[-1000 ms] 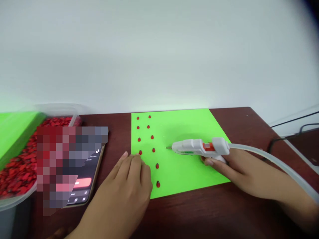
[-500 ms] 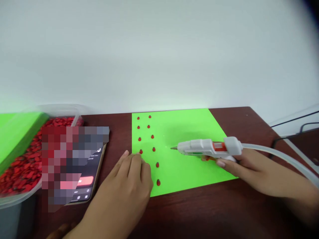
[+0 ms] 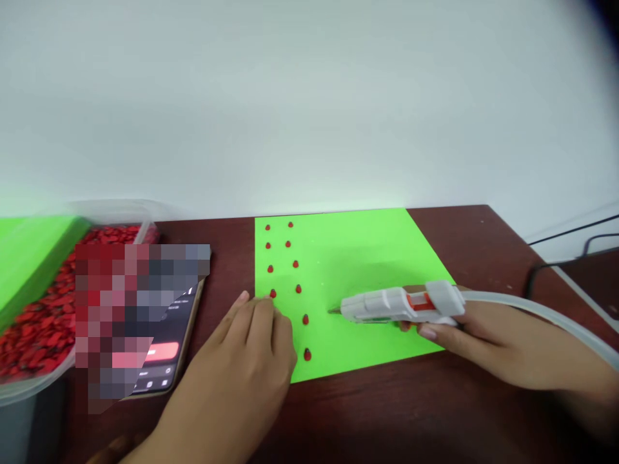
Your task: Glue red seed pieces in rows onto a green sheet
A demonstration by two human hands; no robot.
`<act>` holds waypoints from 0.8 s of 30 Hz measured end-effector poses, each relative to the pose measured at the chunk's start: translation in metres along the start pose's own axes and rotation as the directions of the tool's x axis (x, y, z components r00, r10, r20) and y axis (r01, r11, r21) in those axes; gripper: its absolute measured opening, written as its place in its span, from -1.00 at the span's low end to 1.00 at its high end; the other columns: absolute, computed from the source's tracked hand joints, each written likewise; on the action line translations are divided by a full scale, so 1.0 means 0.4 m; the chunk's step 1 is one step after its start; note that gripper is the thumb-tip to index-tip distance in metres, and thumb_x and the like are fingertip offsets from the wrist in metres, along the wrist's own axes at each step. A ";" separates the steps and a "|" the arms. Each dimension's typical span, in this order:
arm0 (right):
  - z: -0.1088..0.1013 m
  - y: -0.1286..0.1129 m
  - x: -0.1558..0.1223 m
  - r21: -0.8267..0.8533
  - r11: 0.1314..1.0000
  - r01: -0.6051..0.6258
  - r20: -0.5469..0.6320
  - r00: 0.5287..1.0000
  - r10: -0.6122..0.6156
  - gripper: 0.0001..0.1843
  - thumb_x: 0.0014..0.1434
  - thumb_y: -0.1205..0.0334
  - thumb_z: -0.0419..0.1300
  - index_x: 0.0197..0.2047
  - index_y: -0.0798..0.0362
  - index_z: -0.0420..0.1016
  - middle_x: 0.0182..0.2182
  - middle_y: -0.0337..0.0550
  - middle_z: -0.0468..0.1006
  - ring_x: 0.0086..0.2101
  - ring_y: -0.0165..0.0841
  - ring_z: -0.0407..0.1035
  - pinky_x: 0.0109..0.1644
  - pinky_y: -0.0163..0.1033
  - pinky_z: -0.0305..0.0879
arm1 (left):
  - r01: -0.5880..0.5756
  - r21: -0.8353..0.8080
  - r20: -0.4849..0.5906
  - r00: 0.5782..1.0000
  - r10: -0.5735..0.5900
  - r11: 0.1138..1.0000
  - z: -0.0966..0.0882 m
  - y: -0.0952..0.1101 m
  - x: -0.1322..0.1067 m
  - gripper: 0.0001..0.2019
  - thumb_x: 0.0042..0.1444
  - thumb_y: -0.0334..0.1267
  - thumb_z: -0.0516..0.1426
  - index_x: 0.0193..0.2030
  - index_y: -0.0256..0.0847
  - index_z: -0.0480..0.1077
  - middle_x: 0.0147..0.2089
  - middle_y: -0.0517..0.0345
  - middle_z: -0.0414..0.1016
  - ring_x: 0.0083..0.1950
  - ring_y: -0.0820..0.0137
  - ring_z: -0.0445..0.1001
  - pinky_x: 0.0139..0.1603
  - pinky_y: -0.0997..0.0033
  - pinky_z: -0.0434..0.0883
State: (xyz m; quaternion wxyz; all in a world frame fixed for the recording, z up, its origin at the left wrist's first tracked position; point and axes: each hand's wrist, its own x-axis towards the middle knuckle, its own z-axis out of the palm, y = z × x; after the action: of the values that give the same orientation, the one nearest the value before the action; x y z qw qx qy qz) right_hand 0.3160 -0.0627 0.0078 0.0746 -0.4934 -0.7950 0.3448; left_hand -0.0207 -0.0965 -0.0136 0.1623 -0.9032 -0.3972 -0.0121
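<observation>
A sheet of bright green paper (image 3: 367,238) lies on the dark table, with two columns of small red ladybug pieces (image 3: 298,289) along its left side. My left hand (image 3: 256,348) rests palm down on the sheet's lower left edge. Its fingers lie on the paper and cover part of the left column. My right hand (image 3: 464,328) is wrapped around a white hot glue gun (image 3: 377,305), a long translucent glue stick (image 3: 512,299) curving out of its back. The metal nozzle points left, close over the paper right of the second column. Tiny pale dots show on the sheet above the nozzle.
At the left, a clear plastic tub (image 3: 145,225) holds many red pieces, with a green stack (image 3: 33,258) beside it. A phone (image 3: 167,367), partly blurred out, lies between tub and sheet. Black cables (image 3: 551,265) run at the right. A white wall stands behind.
My right hand has moved the glue gun down the sheet, toward me, and slightly left. My left hand stays in place.
</observation>
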 end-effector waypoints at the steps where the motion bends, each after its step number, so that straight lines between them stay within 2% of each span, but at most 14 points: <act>1: 0.000 0.000 0.000 0.000 1.000 -0.005 0.003 1.000 0.005 -0.58 0.42 -0.16 0.11 -0.24 -0.11 0.66 -0.39 -0.14 0.66 -0.35 -0.11 0.58 -0.27 -0.03 0.54 | 0.003 0.000 -0.001 1.000 -0.003 1.000 0.000 0.000 0.000 -0.77 0.18 -0.53 0.06 -0.25 -0.28 0.55 -0.19 -0.17 0.64 -0.09 0.03 0.68 0.22 -0.11 0.64; 13: -0.005 -0.011 0.005 -0.031 0.999 0.026 0.005 1.000 -0.026 -0.56 0.45 -0.13 0.07 -0.26 -0.08 0.63 -0.46 -0.16 0.64 -0.49 -0.21 0.51 -0.39 -0.10 0.42 | 0.006 -0.009 0.006 1.000 -0.006 1.000 0.000 0.001 -0.002 -0.78 0.22 -0.51 0.07 -0.24 -0.27 0.56 -0.23 -0.13 0.62 -0.12 0.06 0.66 0.22 -0.14 0.64; 20: -0.006 -0.019 0.009 -0.040 0.998 0.040 -0.012 0.999 -0.040 -0.59 0.43 -0.10 0.08 -0.32 -0.09 0.59 -0.53 -0.18 0.62 -0.53 -0.21 0.51 -0.42 -0.11 0.42 | 0.019 -0.031 0.015 1.000 -0.018 0.999 0.001 -0.003 -0.001 -0.78 0.23 -0.51 0.07 -0.23 -0.28 0.56 -0.22 -0.15 0.62 -0.10 0.05 0.66 0.23 -0.15 0.63; 24: -0.007 -0.021 0.010 -0.029 0.999 0.033 0.002 0.999 -0.033 -0.59 0.44 -0.10 0.07 -0.27 -0.08 0.61 -0.49 -0.17 0.66 -0.50 -0.20 0.54 -0.39 -0.10 0.46 | 0.006 -0.025 0.001 1.000 -0.006 1.000 0.000 -0.003 0.001 -0.77 0.23 -0.51 0.06 -0.23 -0.30 0.56 -0.24 -0.16 0.61 -0.12 0.03 0.66 0.24 -0.16 0.63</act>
State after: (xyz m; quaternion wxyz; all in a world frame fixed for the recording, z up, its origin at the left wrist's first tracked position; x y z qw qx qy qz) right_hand 0.3092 -0.0605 0.0141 0.0723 -0.4811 -0.8081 0.3323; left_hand -0.0213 -0.0954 -0.0132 0.1507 -0.9040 -0.3998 -0.0169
